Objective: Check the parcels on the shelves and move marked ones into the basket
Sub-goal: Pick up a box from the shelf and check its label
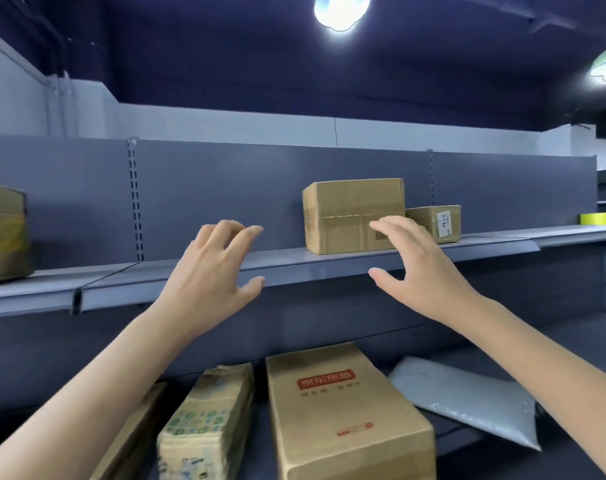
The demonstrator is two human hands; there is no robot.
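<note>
A plain brown cardboard parcel [350,216] stands on the upper grey shelf [287,263]. A smaller carton with a white label [436,221] sits just behind it to the right. My right hand [419,268] is raised in front of the parcel's lower right corner, fingers spread, holding nothing. My left hand [215,271] hovers left of the parcel in front of the shelf edge, fingers apart and empty. On the lower shelf lie a box with a red logo [343,410], a printed green-patterned box [204,427] and a grey poly mailer [468,400]. No basket is in view.
Another brown box [3,233] stands at the far left of the upper shelf. A roll of yellow tape [599,218] rests on the shelf at the far right. The grey back panel [208,188] rises behind the shelf.
</note>
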